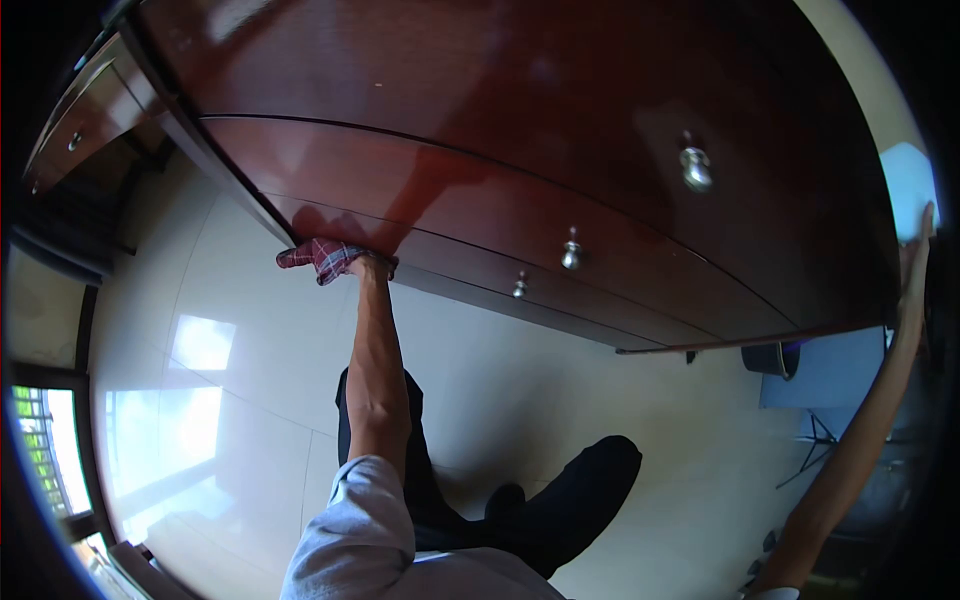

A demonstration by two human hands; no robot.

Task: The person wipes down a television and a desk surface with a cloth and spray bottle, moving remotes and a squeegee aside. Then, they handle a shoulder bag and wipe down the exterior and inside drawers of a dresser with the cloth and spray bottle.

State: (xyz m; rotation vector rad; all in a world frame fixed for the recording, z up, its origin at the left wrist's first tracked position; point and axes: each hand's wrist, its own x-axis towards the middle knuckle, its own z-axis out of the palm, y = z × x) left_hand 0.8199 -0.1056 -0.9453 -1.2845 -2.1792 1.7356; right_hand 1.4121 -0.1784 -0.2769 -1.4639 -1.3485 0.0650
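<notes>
My left hand point(355, 262) is closed on a red plaid cloth point(325, 258), pressed against the lower left part of a glossy dark red-brown chest of drawers point(450, 180). The cloth covers most of my fingers. At the far right, my right hand point(914, 255) is beside the chest's right edge, with a finger stretched upward. A pale bluish-white shape point(905, 190) lies right behind it; what it is I cannot make out. Round silvery knobs point(696, 168) stand out from the drawer fronts.
Glossy pale floor tiles point(250, 340) reflect window light. A wooden desk with a drawer point(85, 125) stands at the upper left. A barred window point(45, 440) is at the lower left. A dark bin point(770, 360) sits beyond the chest at right. My dark-trousered legs are bent below.
</notes>
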